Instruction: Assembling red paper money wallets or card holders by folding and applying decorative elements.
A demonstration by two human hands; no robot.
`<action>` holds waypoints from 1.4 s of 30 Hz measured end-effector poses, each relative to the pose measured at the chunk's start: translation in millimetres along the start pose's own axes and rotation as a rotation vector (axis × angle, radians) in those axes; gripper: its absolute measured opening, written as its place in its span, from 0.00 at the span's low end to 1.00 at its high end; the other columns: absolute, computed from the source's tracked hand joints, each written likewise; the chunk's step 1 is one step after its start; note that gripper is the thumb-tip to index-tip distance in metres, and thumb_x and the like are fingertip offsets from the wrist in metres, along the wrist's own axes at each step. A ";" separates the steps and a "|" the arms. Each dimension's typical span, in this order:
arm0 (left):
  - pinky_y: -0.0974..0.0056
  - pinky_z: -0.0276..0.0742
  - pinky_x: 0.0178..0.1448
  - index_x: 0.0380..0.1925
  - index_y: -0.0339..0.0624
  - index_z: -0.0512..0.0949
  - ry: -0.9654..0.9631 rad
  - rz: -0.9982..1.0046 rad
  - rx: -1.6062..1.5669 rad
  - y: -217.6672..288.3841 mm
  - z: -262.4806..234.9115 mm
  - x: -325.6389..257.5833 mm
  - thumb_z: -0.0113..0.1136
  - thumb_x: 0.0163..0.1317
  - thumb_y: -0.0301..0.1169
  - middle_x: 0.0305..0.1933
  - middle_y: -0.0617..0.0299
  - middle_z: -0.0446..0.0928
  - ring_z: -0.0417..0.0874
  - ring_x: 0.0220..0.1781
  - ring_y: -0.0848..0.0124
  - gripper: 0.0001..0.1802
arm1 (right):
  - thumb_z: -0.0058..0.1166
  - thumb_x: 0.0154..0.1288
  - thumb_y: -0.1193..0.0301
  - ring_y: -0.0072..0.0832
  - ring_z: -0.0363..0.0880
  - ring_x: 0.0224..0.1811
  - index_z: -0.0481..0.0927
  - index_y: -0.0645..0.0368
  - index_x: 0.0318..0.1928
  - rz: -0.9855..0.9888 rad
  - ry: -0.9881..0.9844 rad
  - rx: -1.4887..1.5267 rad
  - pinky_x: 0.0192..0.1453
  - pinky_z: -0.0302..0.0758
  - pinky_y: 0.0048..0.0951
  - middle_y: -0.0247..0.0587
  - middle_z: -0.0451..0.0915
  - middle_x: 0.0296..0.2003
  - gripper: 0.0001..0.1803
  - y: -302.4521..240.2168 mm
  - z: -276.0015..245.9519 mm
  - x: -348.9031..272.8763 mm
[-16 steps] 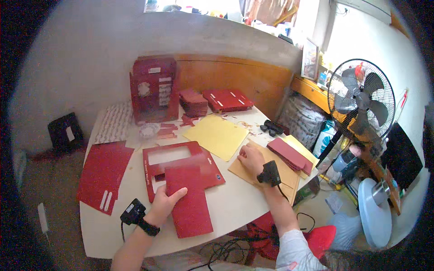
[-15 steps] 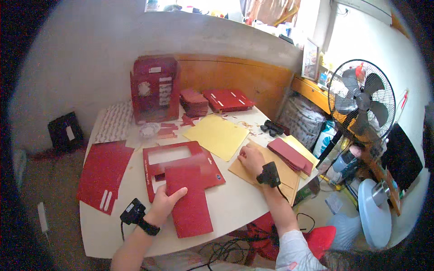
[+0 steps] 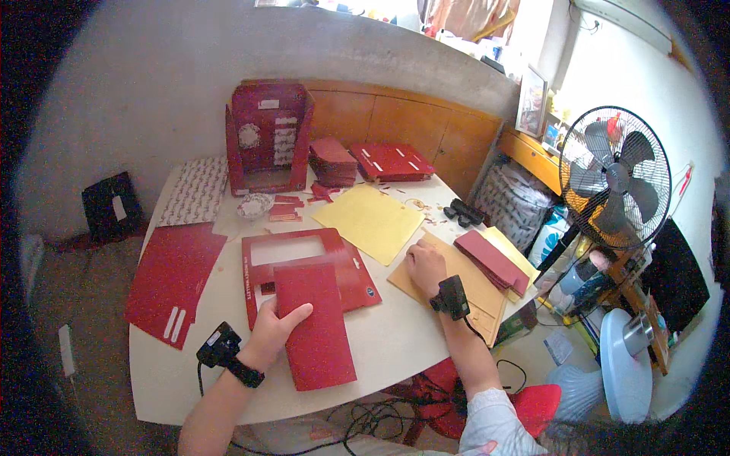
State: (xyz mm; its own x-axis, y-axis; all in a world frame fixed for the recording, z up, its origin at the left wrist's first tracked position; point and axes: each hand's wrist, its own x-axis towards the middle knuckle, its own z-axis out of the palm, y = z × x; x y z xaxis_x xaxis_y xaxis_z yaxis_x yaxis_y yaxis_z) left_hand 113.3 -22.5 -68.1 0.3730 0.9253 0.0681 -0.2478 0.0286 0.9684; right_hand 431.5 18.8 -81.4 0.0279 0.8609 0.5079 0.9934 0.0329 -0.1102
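Observation:
My left hand [image 3: 275, 334] is closed on a narrow red card piece [image 3: 315, 319], thumb flat on its face and fingers underneath. That piece overlaps a larger red printed card sleeve [image 3: 342, 251] with a cut-out window, lying on the table. My right hand [image 3: 427, 264] rests at the upper edge of some tan paper sheets [image 3: 411, 281], its fingers curled down. Whatever may be in those fingers is hidden. A yellow sheet [image 3: 370, 219] lies just left of the right hand, and a stack of dark red strips [image 3: 493, 262] lies to its right.
On the white table [image 3: 395, 342], red sheets [image 3: 171, 273] lie at left. A red box [image 3: 268, 137], stacked reddish cards [image 3: 332, 161] and flat red pieces [image 3: 391, 161] stand at the back. Right of the table is a black fan [image 3: 614, 178]; cables [image 3: 372, 422] hang below the front edge.
The view has shifted slightly. My left hand still holds the red card piece, which now sits a little lower over the sleeve's window. My right hand stays on the tan sheets.

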 end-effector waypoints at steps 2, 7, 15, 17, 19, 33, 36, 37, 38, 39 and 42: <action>0.68 0.73 0.45 0.41 0.32 0.70 0.000 0.006 -0.007 1.5 2.1 -0.5 0.57 0.53 0.30 0.40 0.56 0.75 0.76 0.40 0.71 0.17 | 0.48 0.53 0.69 0.39 0.74 0.32 0.75 0.61 0.27 0.001 0.021 -0.005 0.35 0.73 0.37 0.43 0.71 0.30 0.08 6.5 4.3 -0.3; 0.68 0.73 0.44 0.41 0.32 0.70 0.027 0.024 0.005 10.8 4.6 -5.4 0.57 0.53 0.30 0.40 0.56 0.75 0.77 0.39 0.71 0.17 | 0.48 0.53 0.70 0.41 0.73 0.33 0.75 0.61 0.27 0.052 -0.031 0.118 0.37 0.72 0.37 0.44 0.73 0.30 0.07 3.4 0.6 0.0; 0.68 0.73 0.44 0.40 0.32 0.71 0.039 -0.006 0.027 8.4 5.0 -3.7 0.57 0.53 0.30 0.39 0.56 0.75 0.77 0.39 0.72 0.16 | 0.49 0.52 0.69 0.41 0.73 0.35 0.73 0.62 0.27 0.055 -0.062 0.118 0.39 0.71 0.37 0.46 0.72 0.30 0.08 2.3 -4.0 3.2; 0.68 0.73 0.44 0.40 0.32 0.71 0.032 -0.012 -0.001 8.1 4.5 -3.1 0.57 0.53 0.30 0.39 0.56 0.75 0.77 0.39 0.72 0.16 | 0.49 0.52 0.69 0.41 0.73 0.36 0.73 0.62 0.27 0.023 -0.050 0.083 0.39 0.71 0.37 0.46 0.72 0.30 0.08 -0.1 -1.8 2.8; 0.67 0.73 0.44 0.40 0.32 0.71 0.023 -0.016 -0.030 6.4 3.0 -2.6 0.57 0.53 0.30 0.39 0.56 0.75 0.77 0.39 0.72 0.16 | 0.51 0.50 0.71 0.38 0.72 0.33 0.74 0.62 0.24 -0.001 0.031 -0.029 0.36 0.71 0.35 0.44 0.72 0.27 0.06 -2.7 1.5 2.4; 0.68 0.72 0.45 0.40 0.32 0.71 0.032 0.013 0.005 6.6 2.2 -2.3 0.57 0.53 0.30 0.39 0.56 0.75 0.77 0.39 0.72 0.16 | 0.48 0.53 0.70 0.40 0.73 0.35 0.73 0.62 0.27 0.036 -0.028 0.050 0.38 0.72 0.36 0.45 0.72 0.30 0.07 0.5 -0.8 2.1; 0.68 0.72 0.45 0.40 0.32 0.71 0.011 0.030 0.012 6.9 2.3 -1.7 0.57 0.53 0.30 0.39 0.57 0.75 0.76 0.40 0.72 0.16 | 0.48 0.53 0.70 0.41 0.73 0.34 0.73 0.62 0.27 0.082 -0.014 0.176 0.38 0.71 0.37 0.45 0.72 0.29 0.07 7.3 0.2 0.6; 0.68 0.72 0.45 0.40 0.32 0.71 0.011 0.030 0.011 6.4 2.2 -1.6 0.57 0.53 0.30 0.39 0.57 0.75 0.76 0.40 0.72 0.16 | 0.48 0.53 0.70 0.41 0.73 0.34 0.73 0.62 0.27 0.091 0.006 0.233 0.37 0.71 0.37 0.45 0.72 0.29 0.08 9.8 1.3 0.3; 0.68 0.72 0.44 0.40 0.32 0.71 0.011 0.017 -0.005 5.4 2.0 -1.2 0.57 0.53 0.30 0.39 0.57 0.75 0.77 0.39 0.72 0.16 | 0.48 0.53 0.70 0.41 0.73 0.34 0.73 0.62 0.27 0.091 0.005 0.232 0.37 0.71 0.37 0.45 0.72 0.29 0.08 11.9 2.4 0.5; 0.68 0.73 0.44 0.40 0.32 0.71 0.012 0.004 -0.021 4.5 1.4 -0.9 0.57 0.53 0.30 0.39 0.57 0.75 0.77 0.39 0.72 0.16 | 0.49 0.52 0.69 0.41 0.73 0.34 0.73 0.62 0.27 0.091 -0.015 0.252 0.37 0.71 0.37 0.45 0.73 0.28 0.08 12.8 3.5 1.2; 0.68 0.73 0.44 0.40 0.32 0.71 0.014 0.008 0.000 3.4 -0.1 -0.3 0.57 0.53 0.30 0.39 0.57 0.75 0.77 0.39 0.72 0.16 | 0.52 0.51 0.68 0.40 0.73 0.33 0.73 0.61 0.26 0.092 -0.042 0.266 0.37 0.71 0.37 0.46 0.73 0.28 0.08 13.1 4.3 3.1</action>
State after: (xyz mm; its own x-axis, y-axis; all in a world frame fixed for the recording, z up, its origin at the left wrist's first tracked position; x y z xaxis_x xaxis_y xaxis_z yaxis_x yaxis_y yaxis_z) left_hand 112.3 -22.7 -64.9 0.3588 0.9306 0.0724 -0.2503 0.0211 0.9679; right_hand 444.1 24.2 -85.0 0.1061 0.8866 0.4502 0.9224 0.0813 -0.3775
